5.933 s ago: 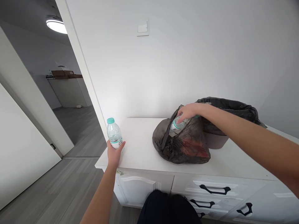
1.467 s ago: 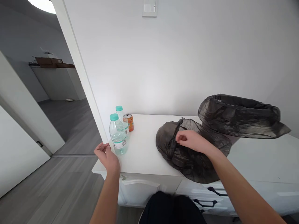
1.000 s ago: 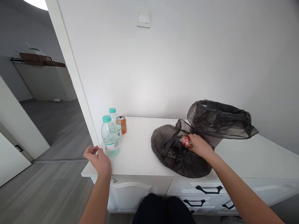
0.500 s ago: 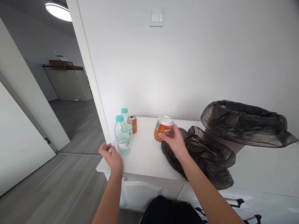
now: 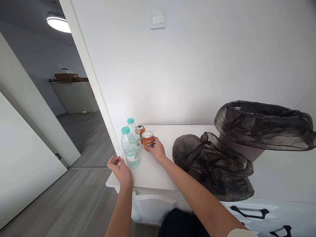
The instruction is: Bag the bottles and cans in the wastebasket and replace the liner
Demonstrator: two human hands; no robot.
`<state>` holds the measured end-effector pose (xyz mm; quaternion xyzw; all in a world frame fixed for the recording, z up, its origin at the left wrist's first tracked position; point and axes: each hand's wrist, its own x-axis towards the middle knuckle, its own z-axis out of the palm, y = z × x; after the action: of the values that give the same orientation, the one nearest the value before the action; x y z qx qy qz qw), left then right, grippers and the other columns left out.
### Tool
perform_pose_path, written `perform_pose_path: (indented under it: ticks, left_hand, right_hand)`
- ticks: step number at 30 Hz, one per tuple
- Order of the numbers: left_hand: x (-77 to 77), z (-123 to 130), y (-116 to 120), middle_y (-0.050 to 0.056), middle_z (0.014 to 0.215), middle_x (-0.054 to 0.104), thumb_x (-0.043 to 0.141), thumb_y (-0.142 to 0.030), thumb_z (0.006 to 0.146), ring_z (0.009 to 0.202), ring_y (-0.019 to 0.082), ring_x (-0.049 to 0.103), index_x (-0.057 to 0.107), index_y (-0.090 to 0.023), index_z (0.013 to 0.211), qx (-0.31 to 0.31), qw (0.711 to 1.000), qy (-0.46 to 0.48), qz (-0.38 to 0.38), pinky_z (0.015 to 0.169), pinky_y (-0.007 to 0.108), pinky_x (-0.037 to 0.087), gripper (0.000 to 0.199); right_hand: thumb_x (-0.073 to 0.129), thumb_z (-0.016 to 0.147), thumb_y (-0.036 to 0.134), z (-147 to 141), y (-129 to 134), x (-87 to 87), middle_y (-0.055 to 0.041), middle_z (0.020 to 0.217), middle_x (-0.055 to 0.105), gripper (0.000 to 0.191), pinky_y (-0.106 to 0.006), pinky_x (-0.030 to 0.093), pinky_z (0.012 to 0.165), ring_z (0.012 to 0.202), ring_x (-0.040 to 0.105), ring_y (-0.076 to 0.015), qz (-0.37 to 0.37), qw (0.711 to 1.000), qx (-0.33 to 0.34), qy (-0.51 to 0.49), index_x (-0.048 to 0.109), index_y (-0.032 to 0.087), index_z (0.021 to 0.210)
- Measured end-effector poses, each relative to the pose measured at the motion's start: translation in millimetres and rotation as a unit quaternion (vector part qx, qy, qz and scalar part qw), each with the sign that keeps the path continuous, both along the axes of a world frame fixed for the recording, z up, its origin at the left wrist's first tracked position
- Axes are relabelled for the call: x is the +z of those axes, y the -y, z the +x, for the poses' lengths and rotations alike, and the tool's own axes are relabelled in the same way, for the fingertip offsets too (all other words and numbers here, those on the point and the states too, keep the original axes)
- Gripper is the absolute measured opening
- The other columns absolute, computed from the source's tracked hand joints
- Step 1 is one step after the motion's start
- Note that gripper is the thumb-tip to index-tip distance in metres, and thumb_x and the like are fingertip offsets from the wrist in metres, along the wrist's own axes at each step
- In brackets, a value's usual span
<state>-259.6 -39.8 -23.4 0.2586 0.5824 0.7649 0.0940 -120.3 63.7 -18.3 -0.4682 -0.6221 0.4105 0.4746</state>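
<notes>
My right hand (image 5: 157, 149) grips an orange drink can (image 5: 148, 140) at the left part of the white cabinet top (image 5: 158, 177). Just behind it stands a second orange can (image 5: 140, 130), its top dark at the opening. A clear plastic bottle (image 5: 130, 149) with a teal cap and white label stands upright at the front left. Another teal-capped bottle (image 5: 131, 124) is partly hidden behind it. My left hand (image 5: 121, 171) hovers beside the front bottle near the cabinet's left edge, fingers loosely curled and apart, holding nothing.
A crumpled dark plastic bag (image 5: 212, 164) lies right of my right arm. Behind it stands a pinkish bin (image 5: 243, 148) lined with another black bag (image 5: 261, 128). A wall rises at the back, and a doorway opens on the left. Dark handles (image 5: 249, 213) stick out from the cabinet front.
My right hand has carried the can leftward from beside the dark bag to the bottles and the other can. My left hand stays by the front bottle; the view has shifted slightly.
</notes>
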Motion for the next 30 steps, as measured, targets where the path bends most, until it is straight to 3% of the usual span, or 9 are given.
perform_pose_path:
  ticks: [5, 8, 12, 17, 20, 22, 25, 27, 30]
  left_hand:
    - [-3.8, -4, -8, 0.003, 0.108, 0.054, 0.055, -0.013, 0.079, 0.105, 0.016, 0.053, 0.041, -0.024, 0.119, 0.007, 1.0, -0.008, 0.007, 0.098, 0.04, 0.039, 0.043]
    - [-1.2, -7, -10, 0.002, 0.104, 0.053, 0.056, -0.013, 0.078, 0.101, 0.016, 0.053, 0.042, -0.024, 0.118, 0.016, 1.0, -0.004, 0.016, 0.096, 0.04, 0.04, 0.043]
    - [13.8, 4, 8, -0.003, 0.088, 0.045, 0.056, -0.021, 0.081, 0.086, 0.015, 0.051, 0.042, -0.024, 0.115, 0.035, 0.999, -0.017, 0.03, 0.091, 0.038, 0.042, 0.038]
    - [29.5, 80, 65, -0.002, 0.08, 0.039, 0.056, -0.033, 0.082, 0.071, 0.017, 0.042, 0.051, -0.023, 0.103, 0.056, 0.989, -0.123, 0.051, 0.083, 0.039, 0.043, 0.024]
    - [24.9, 145, 84, 0.004, 0.08, 0.047, 0.058, -0.035, 0.08, 0.074, 0.023, 0.049, 0.06, -0.025, 0.089, -0.063, 0.975, -0.201, 0.072, 0.077, 0.041, 0.047, 0.014]
    - [19.9, 180, 80, 0.01, 0.091, 0.056, 0.055, -0.029, 0.081, 0.088, 0.027, 0.055, 0.066, -0.027, 0.093, -0.2, 0.923, -0.321, 0.075, 0.082, 0.043, 0.048, 0.016]
    - [18.5, 206, 52, 0.009, 0.125, 0.058, 0.051, -0.013, 0.076, 0.119, 0.031, 0.049, 0.067, -0.034, 0.112, -0.326, 0.779, -0.535, 0.026, 0.103, 0.05, 0.038, 0.045]
    - [23.7, 204, 28, 0.004, 0.143, 0.048, 0.054, -0.006, 0.067, 0.134, 0.033, 0.037, 0.067, -0.035, 0.116, -0.327, 0.706, -0.627, -0.027, 0.111, 0.054, 0.026, 0.058]
    - [37.7, 177, -5, 0.001, 0.15, 0.041, 0.06, -0.002, 0.058, 0.141, 0.035, 0.029, 0.073, -0.032, 0.1, -0.296, 0.655, -0.691, -0.085, 0.116, 0.056, 0.016, 0.053]
  right_hand:
    - [0.073, 0.068, 0.045, 37, 44, 36.0, -0.0155, 0.143, 0.043, 0.091, -0.042, 0.044, 0.1, 0.127, 0.047, -0.0284, -0.008, 1.0, 0.004, 0.021, 0.03, 0.02, 0.144]
    - [0.067, 0.075, 0.048, 95, 90, 61.5, -0.0104, 0.135, 0.051, 0.07, -0.04, 0.049, 0.097, 0.119, 0.054, -0.0257, 0.07, 0.997, 0.011, -0.001, 0.043, 0.026, 0.137]
    - [0.053, 0.087, 0.047, 203, 149, 75.2, -0.007, 0.116, 0.064, 0.038, -0.043, 0.048, 0.097, 0.109, 0.06, -0.0253, 0.162, 0.979, -0.06, 0.106, 0.059, 0.03, 0.121]
    - [0.051, 0.089, 0.04, 303, 175, 53.1, -0.0055, 0.124, 0.063, 0.037, -0.05, 0.042, 0.1, 0.119, 0.053, -0.0279, 0.164, 0.924, -0.093, 0.333, 0.059, 0.031, 0.124]
    - [0.048, 0.084, 0.019, 326, 174, 42.1, -0.0053, 0.115, 0.066, 0.043, -0.049, 0.041, 0.097, 0.113, 0.053, -0.0264, 0.194, 0.878, -0.068, 0.432, 0.059, 0.027, 0.124]
    - [0.045, 0.077, 0.008, 333, 174, 43.3, -0.006, 0.102, 0.069, 0.047, -0.046, 0.043, 0.09, 0.102, 0.055, -0.025, 0.203, 0.856, -0.068, 0.471, 0.063, 0.023, 0.118]
    - [0.045, 0.074, 0.005, 344, 181, 55.0, -0.0057, 0.086, 0.067, 0.036, -0.042, 0.045, 0.079, 0.088, 0.053, -0.0233, 0.188, 0.839, -0.061, 0.506, 0.07, 0.021, 0.094]
    - [0.046, 0.074, 0.007, 356, 188, 63.8, -0.0054, 0.082, 0.065, 0.026, -0.041, 0.045, 0.076, 0.083, 0.053, -0.0222, 0.181, 0.838, -0.054, 0.511, 0.068, 0.021, 0.077]
    - [0.048, 0.075, 0.012, 383, 198, 70.8, -0.0051, 0.086, 0.066, 0.021, -0.041, 0.046, 0.076, 0.082, 0.054, -0.0219, 0.209, 0.842, -0.065, 0.494, 0.064, 0.022, 0.066]
